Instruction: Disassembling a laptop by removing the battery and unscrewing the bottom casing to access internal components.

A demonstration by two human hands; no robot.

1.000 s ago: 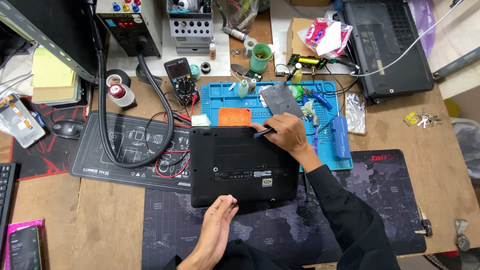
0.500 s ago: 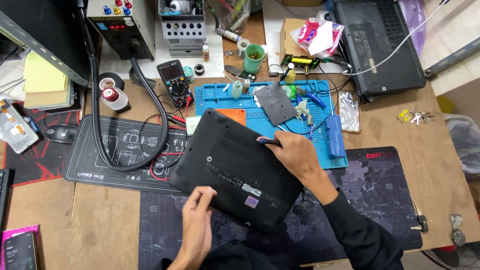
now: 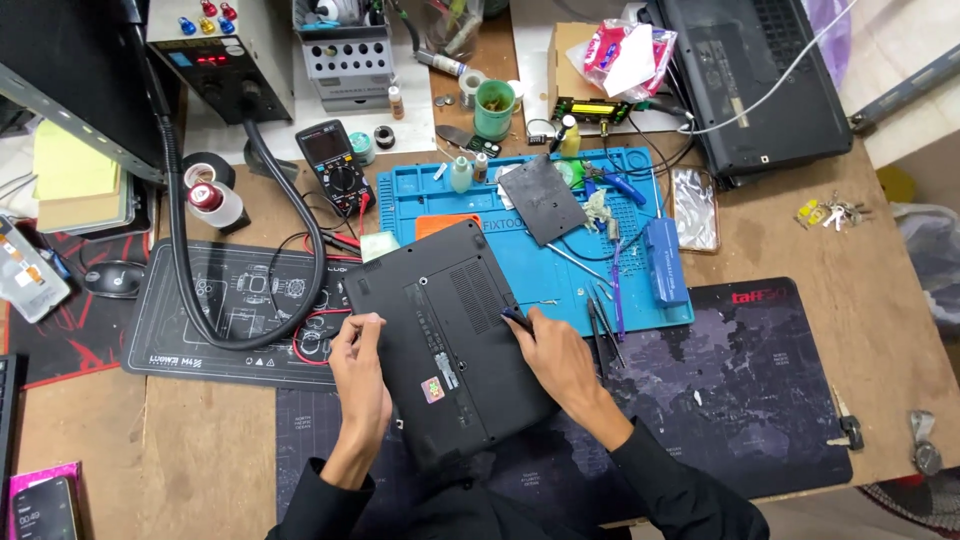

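A black laptop point(image 3: 450, 340) lies bottom side up in front of me, turned so its long side runs away from me. My left hand point(image 3: 358, 375) grips its left edge with the fingers curled over the rim. My right hand point(image 3: 555, 365) rests at its right edge and holds a dark screwdriver point(image 3: 517, 320), whose tip touches the laptop's underside near the vent grille. A black cover panel point(image 3: 541, 199) lies on the blue repair mat point(image 3: 640, 300) beyond the laptop.
A multimeter point(image 3: 334, 160) with red and black leads sits left of the blue mat. A thick black hose point(image 3: 290, 240) curves over the black mat point(image 3: 220, 300). Tweezers and tools point(image 3: 605, 320) lie right of my hand. A second laptop point(image 3: 765, 80) stands far right.
The laptop has been rotated clockwise from lying sideways to lying lengthwise. My left hand moved up onto its left edge; my right hand came down along its right side.
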